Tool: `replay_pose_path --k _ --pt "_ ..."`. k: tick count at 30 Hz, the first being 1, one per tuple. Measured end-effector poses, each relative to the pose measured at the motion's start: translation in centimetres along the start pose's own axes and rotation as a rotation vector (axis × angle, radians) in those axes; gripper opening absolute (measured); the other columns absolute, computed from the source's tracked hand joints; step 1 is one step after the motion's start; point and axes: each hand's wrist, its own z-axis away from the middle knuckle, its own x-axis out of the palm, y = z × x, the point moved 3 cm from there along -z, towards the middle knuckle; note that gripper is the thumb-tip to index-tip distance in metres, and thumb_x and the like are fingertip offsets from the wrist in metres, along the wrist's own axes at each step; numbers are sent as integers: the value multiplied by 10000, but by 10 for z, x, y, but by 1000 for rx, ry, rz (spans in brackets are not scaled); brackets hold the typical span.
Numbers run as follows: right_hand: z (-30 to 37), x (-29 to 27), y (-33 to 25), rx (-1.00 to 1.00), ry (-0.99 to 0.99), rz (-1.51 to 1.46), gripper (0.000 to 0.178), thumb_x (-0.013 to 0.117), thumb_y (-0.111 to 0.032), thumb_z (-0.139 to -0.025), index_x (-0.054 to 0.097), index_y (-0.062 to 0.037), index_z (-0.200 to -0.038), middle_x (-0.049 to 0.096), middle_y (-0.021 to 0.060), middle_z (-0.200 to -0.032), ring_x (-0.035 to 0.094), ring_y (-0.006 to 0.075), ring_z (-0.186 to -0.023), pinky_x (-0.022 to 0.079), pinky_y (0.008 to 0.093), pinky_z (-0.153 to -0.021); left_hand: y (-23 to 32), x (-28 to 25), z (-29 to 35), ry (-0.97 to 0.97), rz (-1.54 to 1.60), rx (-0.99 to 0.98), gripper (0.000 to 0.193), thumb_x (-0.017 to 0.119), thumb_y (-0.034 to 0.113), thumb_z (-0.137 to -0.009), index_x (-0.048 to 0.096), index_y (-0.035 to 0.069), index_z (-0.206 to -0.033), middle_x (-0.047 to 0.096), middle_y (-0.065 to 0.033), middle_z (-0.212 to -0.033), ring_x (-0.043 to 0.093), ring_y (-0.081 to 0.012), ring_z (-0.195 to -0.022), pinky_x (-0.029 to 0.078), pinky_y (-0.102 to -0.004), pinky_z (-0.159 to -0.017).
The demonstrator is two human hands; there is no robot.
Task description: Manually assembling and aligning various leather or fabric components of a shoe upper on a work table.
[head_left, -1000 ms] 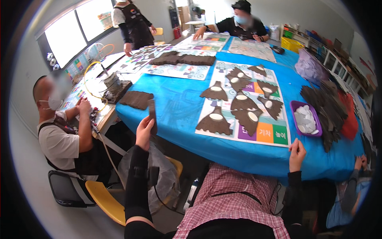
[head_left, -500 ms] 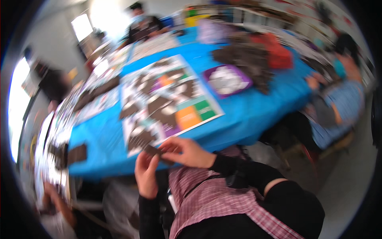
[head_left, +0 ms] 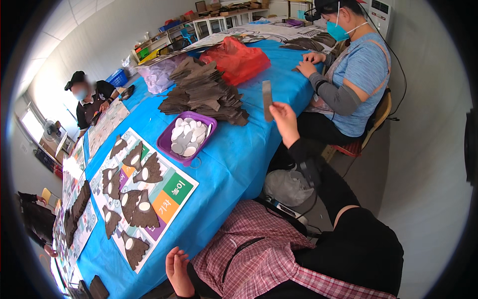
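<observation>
Raised over the table's right edge, my right hand (head_left: pixel 285 122) pinches the lower end of a flat grey-brown strip (head_left: pixel 267 94), which stands nearly upright. My left hand (head_left: pixel 178 269) is low, near the front edge of the table, its fingers loosely bent and apart with nothing visible in them. Beyond it, dark brown scalloped felt-like pieces (head_left: pixel 146 215), several with white ovals on them, lie on a colourful printed sheet (head_left: pixel 178 188). A purple basket (head_left: pixel 168 151) of white and grey ovals (head_left: pixel 188 139) stands behind the sheet.
A heap of brown pieces (head_left: pixel 199 89) lies beside a red plastic bag (head_left: pixel 234 60) on the blue cloth (head_left: pixel 219 164). At the right sits a person (head_left: pixel 356 79) in a blue shirt, working by hand. Another person (head_left: pixel 92 102) works at the far left. A clear bag (head_left: pixel 289 187) hangs below the table edge.
My hands, together over a small brown piece before, are now apart. The right has moved out to the right with a strip; the left is lower and emptied. The view has swung right.
</observation>
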Motion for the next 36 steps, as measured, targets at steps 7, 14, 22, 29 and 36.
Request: replay_pose_path --k 7,14,22,29,36 --pt "-98 -38 52 -76 63 923 324 660 -247 -801 604 -27 -1032 625 155 -976 579 266 -957 452 370 -838 5 20 -4 -36 -41 29 296 505 154 -945 528 2 -1198 595 -74 -1087 575 -151 -938 454 -271 -821" --pt "-30 1 33 -623 209 990 323 573 -218 -856 533 -45 -1126 536 141 -1131 466 315 -1084 336 434 -943 -15 18 13 -55 74 -32 274 493 166 -951 538 3 -1167 605 -66 -1023 589 -122 -894 467 -248 -818" --pt "210 116 -8 -633 -659 800 317 453 -155 -926 484 -70 -1229 457 120 -1294 375 293 -1247 221 471 -1061 -99 6 14 -222 352 -282 389 371 260 -1000 454 5 -1281 553 -106 -1212 554 -184 -1093 431 -313 -959" --pt "214 113 19 -806 -649 852 392 452 -152 -919 412 -78 -1301 412 105 -1344 334 298 -1282 201 496 -1071 -185 -37 10 -148 782 -303 391 392 223 -992 399 10 -1319 540 -110 -1226 549 -196 -1097 456 -305 -948" --pt "218 116 15 -806 -623 846 392 449 -152 -921 406 -69 -1302 412 113 -1343 342 304 -1278 211 499 -1068 -191 -56 9 -405 1137 -301 459 345 276 -1003 303 36 -1392 439 -113 -1358 515 -218 -1151 431 -327 -992"
